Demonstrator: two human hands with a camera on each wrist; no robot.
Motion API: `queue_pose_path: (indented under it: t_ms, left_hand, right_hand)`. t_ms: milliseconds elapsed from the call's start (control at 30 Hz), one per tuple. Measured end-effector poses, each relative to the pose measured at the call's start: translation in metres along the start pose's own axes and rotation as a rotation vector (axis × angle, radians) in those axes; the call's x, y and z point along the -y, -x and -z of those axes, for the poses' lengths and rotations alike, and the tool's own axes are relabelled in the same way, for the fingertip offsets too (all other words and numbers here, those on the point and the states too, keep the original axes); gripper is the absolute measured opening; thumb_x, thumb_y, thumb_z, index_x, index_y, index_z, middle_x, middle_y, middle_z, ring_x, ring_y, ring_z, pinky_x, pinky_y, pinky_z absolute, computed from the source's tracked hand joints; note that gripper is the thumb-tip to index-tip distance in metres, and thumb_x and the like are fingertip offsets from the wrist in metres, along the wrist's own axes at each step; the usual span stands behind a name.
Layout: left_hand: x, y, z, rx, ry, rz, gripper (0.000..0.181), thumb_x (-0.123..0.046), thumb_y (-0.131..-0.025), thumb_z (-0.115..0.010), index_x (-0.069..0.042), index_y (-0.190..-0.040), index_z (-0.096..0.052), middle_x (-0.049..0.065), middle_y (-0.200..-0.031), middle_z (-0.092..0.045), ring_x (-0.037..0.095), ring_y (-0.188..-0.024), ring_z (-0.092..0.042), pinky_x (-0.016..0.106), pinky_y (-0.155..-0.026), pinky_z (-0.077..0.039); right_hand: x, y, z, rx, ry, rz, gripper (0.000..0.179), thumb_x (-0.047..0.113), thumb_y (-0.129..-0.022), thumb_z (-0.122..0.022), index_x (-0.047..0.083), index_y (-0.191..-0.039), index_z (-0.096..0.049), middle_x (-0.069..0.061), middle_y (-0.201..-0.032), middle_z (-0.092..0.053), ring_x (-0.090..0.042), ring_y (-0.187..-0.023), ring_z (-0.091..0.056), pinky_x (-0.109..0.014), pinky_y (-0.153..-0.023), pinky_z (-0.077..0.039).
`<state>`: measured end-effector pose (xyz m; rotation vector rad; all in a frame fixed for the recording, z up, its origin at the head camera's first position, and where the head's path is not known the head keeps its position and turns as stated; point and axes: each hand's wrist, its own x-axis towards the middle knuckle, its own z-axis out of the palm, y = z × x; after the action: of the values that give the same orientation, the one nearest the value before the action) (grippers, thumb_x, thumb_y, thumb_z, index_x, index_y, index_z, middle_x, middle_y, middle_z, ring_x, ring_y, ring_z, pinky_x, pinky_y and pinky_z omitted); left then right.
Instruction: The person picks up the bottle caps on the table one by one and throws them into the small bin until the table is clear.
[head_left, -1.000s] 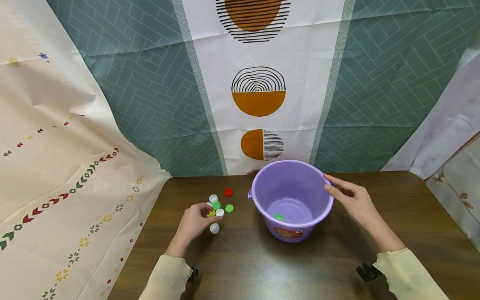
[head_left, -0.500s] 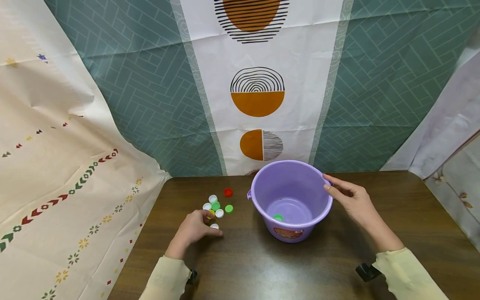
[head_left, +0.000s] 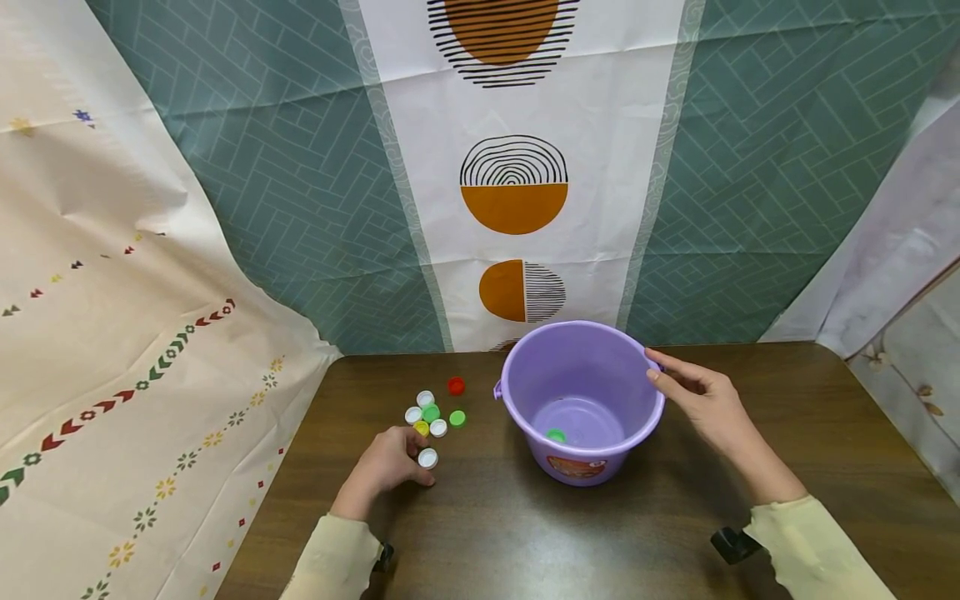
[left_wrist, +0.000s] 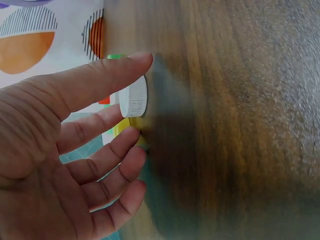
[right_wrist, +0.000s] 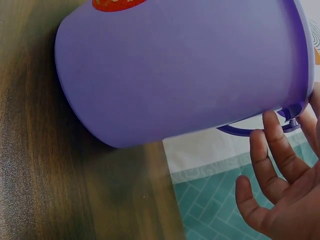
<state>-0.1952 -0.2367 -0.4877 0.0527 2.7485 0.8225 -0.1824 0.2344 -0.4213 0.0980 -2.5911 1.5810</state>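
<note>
Nearest, two pale yellow sleeves [head_left: 333,554] reach over the tabletop [head_left: 495,533]. The left hand [head_left: 386,458] is low, thumb and fingers apart on either side of a small white cap [head_left: 427,458]; whether they touch it cannot be told. The cap looks light, stiff and hard to break, and its ribbed side wall should give a good pinch hold.

Just beyond lies a loose cluster: a yellow cap [head_left: 422,428], three more white caps [head_left: 438,427] and a green cap [head_left: 431,412]. A second green cap [head_left: 457,418] sits to the right, a red cap [head_left: 456,386] farther off.

To the right, the right hand [head_left: 701,400] pinches the rim of an upright purple bucket [head_left: 577,354], which seems light, smooth plastic, best steadied there. One green cap inside [head_left: 556,435] rests on its floor.

The tabletop is dark, wood-grained and slightly shiny. Behind it hangs a green-and-white cloth [head_left: 517,117] with orange half-circles; cream flowered fabric [head_left: 112,275] drapes the left.
</note>
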Motion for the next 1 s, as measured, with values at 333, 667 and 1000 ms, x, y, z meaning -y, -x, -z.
queue_pose_path:
  t_ms: [333,667,1000]
  left_hand:
    - [0.0010,-0.0023,-0.0014,-0.004,-0.009,0.012,0.036,-0.023,-0.055,-0.090,-0.016,-0.084,-0.068,0.001,-0.077,-0.061,0.015,-0.069,-0.051,0.027,-0.058,-0.041]
    - [-0.0003,-0.0025,-0.0019,-0.016,-0.023,0.015,0.029,-0.023,-0.061,-0.087,-0.016,-0.081,-0.067,-0.003,-0.074,-0.060,0.014,-0.069,-0.051,0.027,-0.059,-0.041]
    - [-0.0025,-0.0021,0.0007,-0.068,0.003,-0.001,0.030,-0.024,-0.063,-0.085,-0.015,-0.084,-0.066,-0.005,-0.073,-0.062,0.011,-0.068,-0.054,0.027,-0.061,-0.043]
  right_hand:
    - [0.0003,0.0003,0.0000,0.001,0.007,-0.011,0.042,0.047,-0.088,-0.058,0.037,-0.129,-0.054,0.003,-0.132,-0.058,0.008,-0.104,-0.055,-0.012,-0.078,-0.049]
    - [-0.0005,-0.0007,-0.0001,-0.001,0.011,-0.017,0.043,0.048,-0.088,-0.057,0.038,-0.129,-0.054,0.003,-0.132,-0.057,0.010,-0.103,-0.054,-0.013,-0.078,-0.049]
    - [-0.0014,0.0003,-0.0004,-0.001,0.001,-0.010,0.043,0.047,-0.088,-0.058,0.037,-0.130,-0.054,0.002,-0.131,-0.058,0.007,-0.104,-0.055,-0.013,-0.077,-0.049]
